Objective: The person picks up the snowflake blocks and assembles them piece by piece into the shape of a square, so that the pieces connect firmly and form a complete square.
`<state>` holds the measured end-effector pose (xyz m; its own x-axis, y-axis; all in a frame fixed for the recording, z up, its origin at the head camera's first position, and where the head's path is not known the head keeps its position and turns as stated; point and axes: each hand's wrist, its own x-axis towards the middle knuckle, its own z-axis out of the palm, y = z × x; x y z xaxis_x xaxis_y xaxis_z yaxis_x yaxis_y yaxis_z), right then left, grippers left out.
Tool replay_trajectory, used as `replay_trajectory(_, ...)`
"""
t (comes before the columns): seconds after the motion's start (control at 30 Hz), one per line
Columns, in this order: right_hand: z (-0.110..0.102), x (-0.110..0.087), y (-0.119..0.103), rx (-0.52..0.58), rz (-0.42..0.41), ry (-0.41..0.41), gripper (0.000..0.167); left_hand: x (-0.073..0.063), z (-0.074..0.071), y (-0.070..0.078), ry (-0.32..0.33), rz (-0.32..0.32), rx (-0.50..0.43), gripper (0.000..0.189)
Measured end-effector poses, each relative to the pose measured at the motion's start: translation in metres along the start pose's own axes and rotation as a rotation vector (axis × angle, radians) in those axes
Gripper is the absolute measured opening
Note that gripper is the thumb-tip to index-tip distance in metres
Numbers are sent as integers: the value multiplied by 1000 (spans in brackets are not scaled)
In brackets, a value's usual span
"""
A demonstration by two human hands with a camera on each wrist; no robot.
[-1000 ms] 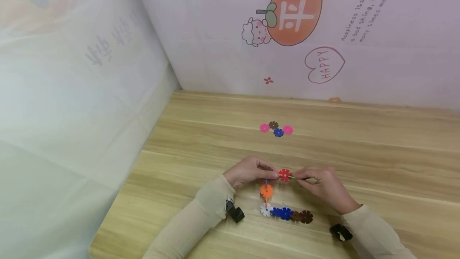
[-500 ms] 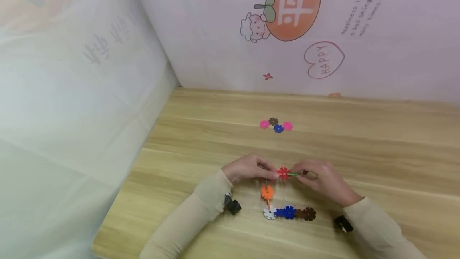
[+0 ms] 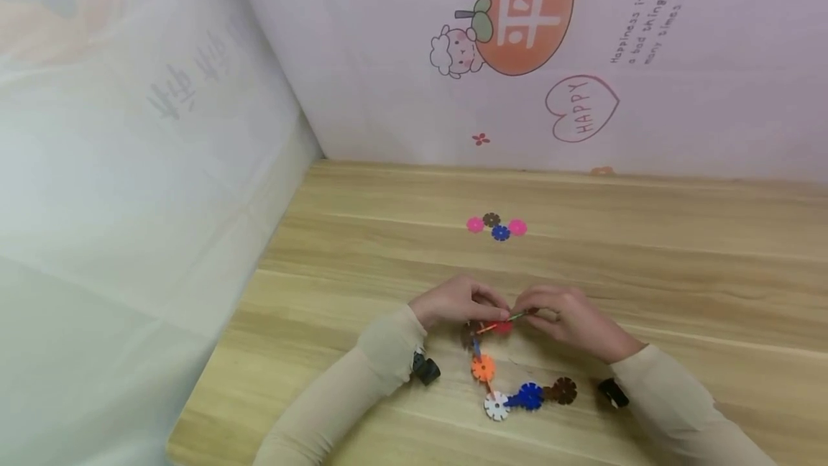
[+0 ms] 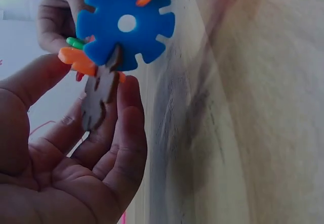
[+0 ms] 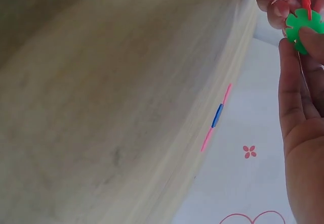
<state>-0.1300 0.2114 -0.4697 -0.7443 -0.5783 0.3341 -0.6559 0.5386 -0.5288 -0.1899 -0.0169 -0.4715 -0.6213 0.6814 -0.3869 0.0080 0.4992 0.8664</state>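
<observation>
Slotted plastic flower discs are joined in a bent chain between the hands. My left hand (image 3: 456, 302) pinches the chain near an orange disc (image 4: 76, 59), which adjoins a brown disc (image 4: 98, 100) and a blue disc (image 4: 106, 16). Just to the right, my right hand (image 3: 576, 318) pinches a green disc (image 5: 299, 21) between thumb and fingers. A red disc (image 3: 502, 326) meets the green one, partly hidden by the left fingers. Below hang another orange disc (image 3: 479, 372), a white disc (image 3: 497, 414), a blue disc (image 3: 530, 403) and a dark brown disc (image 3: 564, 395).
Farther back on the wooden table (image 3: 362, 236) lies a short row of discs: pink (image 3: 475, 225), brown (image 3: 491, 220), blue (image 3: 501, 234) and pink again. A printed cloth (image 3: 388, 92) stands along the table's back edge, and a pale cloth (image 3: 162, 236) at its left.
The right hand has moved slightly left, closer to the left hand. The red disc has turned from face-on and is partly covered. The chain's lower end has swung right and toward me.
</observation>
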Motion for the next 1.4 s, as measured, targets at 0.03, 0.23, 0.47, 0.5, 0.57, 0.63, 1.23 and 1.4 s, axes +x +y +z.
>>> replay_trajectory(0.03, 0, 1, 0, 3, -2, -1, 39, 1, 1, 1, 1, -1, 6, 20)
replay_trajectory(0.23, -6, 3, 6, 70, 79, -80, 31, 3, 2, 2, -4, 6, 41, 14)
replay_trajectory(0.47, -25, 28, 41, 20, 394, -113, 27, 3, 1, 0, 6, 18, 110, 19)
replay_trajectory(0.5, -27, 34, 46, -1, 425, -115, 28, 3, 1, 0, 8, 15, 115, 20)
replay_trajectory(0.57, -30, 47, 57, -37, 462, -117, 33, 3, 0, -1, 9, 12, 124, 22)
replay_trajectory(0.63, -31, 58, 67, -71, 492, -128, 38, 3, 0, -1, 4, 9, 123, 23)
replay_trajectory(1.23, -22, 101, 104, -231, 498, -143, 39, 8, -5, 4, -121, 34, 152, 28)
replay_trajectory(1.4, -20, 96, 106, -176, 502, -146, 36, 11, -4, 3, -156, 27, 161, 27)
